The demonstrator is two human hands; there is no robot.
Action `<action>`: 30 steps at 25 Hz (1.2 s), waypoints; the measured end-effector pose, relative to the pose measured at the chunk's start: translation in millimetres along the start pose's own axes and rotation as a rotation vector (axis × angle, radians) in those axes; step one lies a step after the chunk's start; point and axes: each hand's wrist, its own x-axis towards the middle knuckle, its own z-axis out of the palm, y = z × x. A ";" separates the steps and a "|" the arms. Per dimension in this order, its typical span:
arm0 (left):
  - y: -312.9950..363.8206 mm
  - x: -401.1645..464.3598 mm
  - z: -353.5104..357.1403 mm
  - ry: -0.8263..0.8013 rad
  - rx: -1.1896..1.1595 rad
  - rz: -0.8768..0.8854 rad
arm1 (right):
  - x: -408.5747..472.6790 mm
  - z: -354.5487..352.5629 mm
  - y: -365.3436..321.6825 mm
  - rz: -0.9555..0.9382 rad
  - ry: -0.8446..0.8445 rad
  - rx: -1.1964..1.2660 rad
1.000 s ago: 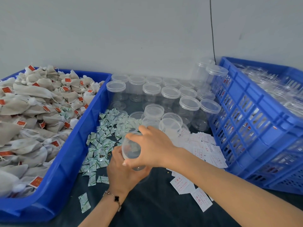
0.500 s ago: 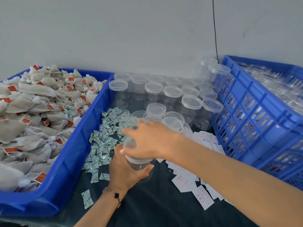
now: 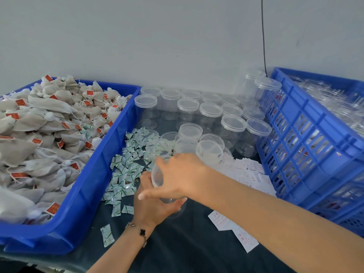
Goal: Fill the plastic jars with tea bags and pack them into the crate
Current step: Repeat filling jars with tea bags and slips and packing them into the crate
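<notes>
Both hands hold one clear plastic jar (image 3: 157, 177) over the dark table. My left hand (image 3: 152, 208) cups the jar's body from below. My right hand (image 3: 180, 177) grips its top end, fingers wrapped round the lid. Whether the jar holds anything I cannot tell. A blue tray (image 3: 94, 186) on the left is heaped with beige tea bags (image 3: 39, 134) with red tags. The blue slatted crate (image 3: 307, 146) on the right contains clear jars.
Several empty lidded jars (image 3: 210, 115) stand at the back between tray and crate. Small green-and-white sachets (image 3: 126, 174) lie scattered left of my hands. White printed paper slips (image 3: 248, 174) lie to the right. A black cable (image 3: 264, 36) runs down the wall.
The jar has tilted and sunk slightly in my hands, and my right hand has turned round its top. The view has shifted a little.
</notes>
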 end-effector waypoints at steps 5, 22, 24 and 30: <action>2.3 1.3 0.3 0.008 0.097 0.050 | -2.4 -2.7 6.3 -0.055 -0.058 0.129; -10.4 2.9 -2.8 -0.057 -0.001 0.051 | -2.2 -89.5 40.1 -0.530 0.273 0.311; -10.3 2.3 -2.8 -0.055 0.002 0.070 | 2.2 -94.1 64.5 -0.317 0.568 0.484; -10.7 2.4 -3.3 -0.045 0.000 0.109 | 49.8 21.8 128.7 0.338 0.559 0.923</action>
